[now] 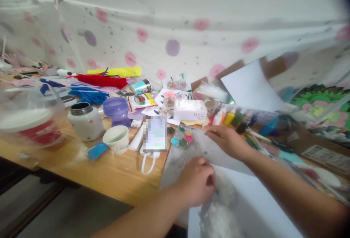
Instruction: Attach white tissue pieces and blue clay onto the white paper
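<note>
The count runs to one left hand [198, 183] and one right hand [226, 141], with two large white sheets [257, 198]. There is one paper cup [116, 141], one jar with a metal neck [85, 125], one purple vessel [117, 112], one red-and-white bucket [41, 132], one phone [155, 134], one white box [190, 113], one snack packet [142, 101], one can [141, 86] and one paint palette [180, 133] (its coloured wells [188, 139] blur too much for a sure count). Also present are one red bundle [101, 81], one blue bundle [89, 93] and one yellow strip [117, 71], while the paint bottles [229, 118] run to several, too blurred to number.
</note>
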`<move>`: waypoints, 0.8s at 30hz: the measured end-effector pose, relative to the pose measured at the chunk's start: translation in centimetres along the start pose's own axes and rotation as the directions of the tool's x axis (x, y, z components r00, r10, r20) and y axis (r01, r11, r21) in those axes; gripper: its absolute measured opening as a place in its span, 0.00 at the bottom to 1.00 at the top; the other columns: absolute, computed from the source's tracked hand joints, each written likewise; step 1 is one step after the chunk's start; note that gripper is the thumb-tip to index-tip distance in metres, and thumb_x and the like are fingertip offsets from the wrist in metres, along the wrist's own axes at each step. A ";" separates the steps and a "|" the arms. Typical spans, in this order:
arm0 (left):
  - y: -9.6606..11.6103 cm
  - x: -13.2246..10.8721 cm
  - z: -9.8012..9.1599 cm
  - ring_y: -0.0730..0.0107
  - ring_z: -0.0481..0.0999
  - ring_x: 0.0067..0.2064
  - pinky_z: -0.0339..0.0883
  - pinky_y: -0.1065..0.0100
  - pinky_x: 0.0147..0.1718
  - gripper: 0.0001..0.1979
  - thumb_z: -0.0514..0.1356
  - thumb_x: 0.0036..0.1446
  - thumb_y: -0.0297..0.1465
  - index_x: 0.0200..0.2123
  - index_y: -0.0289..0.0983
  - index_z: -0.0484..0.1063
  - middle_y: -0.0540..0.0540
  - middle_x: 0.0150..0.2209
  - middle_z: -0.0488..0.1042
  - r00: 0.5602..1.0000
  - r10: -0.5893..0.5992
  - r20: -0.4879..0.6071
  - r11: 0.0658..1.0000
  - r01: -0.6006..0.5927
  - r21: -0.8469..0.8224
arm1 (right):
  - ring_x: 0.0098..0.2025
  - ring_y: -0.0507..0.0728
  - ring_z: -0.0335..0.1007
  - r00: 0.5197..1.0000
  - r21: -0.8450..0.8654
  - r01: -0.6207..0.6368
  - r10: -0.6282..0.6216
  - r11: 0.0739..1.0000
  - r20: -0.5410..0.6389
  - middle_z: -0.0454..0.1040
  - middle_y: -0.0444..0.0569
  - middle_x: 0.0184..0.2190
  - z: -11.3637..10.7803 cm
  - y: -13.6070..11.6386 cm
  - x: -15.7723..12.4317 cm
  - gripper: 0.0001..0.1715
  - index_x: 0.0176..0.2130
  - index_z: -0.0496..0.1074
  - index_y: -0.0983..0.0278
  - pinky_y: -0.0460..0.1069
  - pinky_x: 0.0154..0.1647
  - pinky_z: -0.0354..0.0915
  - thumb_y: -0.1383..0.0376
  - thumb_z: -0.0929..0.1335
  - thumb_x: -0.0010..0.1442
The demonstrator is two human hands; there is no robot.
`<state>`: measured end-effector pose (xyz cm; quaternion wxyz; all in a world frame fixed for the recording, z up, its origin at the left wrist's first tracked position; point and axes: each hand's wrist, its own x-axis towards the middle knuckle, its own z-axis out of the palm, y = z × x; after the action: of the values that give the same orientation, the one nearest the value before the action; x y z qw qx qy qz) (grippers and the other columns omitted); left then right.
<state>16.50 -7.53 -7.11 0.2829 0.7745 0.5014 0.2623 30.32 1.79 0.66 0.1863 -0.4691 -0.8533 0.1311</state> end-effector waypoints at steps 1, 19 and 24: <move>0.0 0.0 0.0 0.69 0.68 0.39 0.62 0.70 0.38 0.04 0.63 0.45 0.28 0.27 0.38 0.71 0.49 0.36 0.68 1.000 -0.008 0.003 1.000 0.008 0.001 | 0.36 0.55 0.72 1.000 -0.035 -0.025 0.025 0.999 0.001 0.77 0.46 0.32 0.2 0.3 1.2 0.10 0.33 0.75 0.62 0.47 0.38 0.64 0.65 0.63 0.60; -0.1 0.4 -0.1 0.62 0.66 0.43 0.62 0.63 0.43 0.05 0.61 0.43 0.27 0.27 0.39 0.70 0.47 0.39 0.69 0.997 -0.047 0.058 0.997 0.050 -0.054 | 0.47 0.58 0.69 0.987 -0.353 -0.148 0.115 0.924 -0.112 0.68 0.53 0.50 0.8 3.8 15.9 0.17 0.51 0.67 0.65 0.56 0.45 0.68 0.61 0.65 0.63; -0.4 0.4 0.0 0.63 0.67 0.43 0.62 0.63 0.43 0.05 0.62 0.42 0.27 0.27 0.39 0.69 0.49 0.39 0.69 0.998 -0.041 0.054 0.997 0.045 -0.061 | 0.46 0.57 0.69 0.977 -0.259 -0.194 0.162 0.946 -0.140 0.69 0.52 0.49 -0.2 3.6 16.2 0.18 0.50 0.67 0.65 0.56 0.44 0.68 0.61 0.65 0.63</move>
<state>16.43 -6.99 -7.33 0.3258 0.7609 0.5018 0.2511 25.23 17.47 2.58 0.1572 -0.5723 -0.8048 0.0019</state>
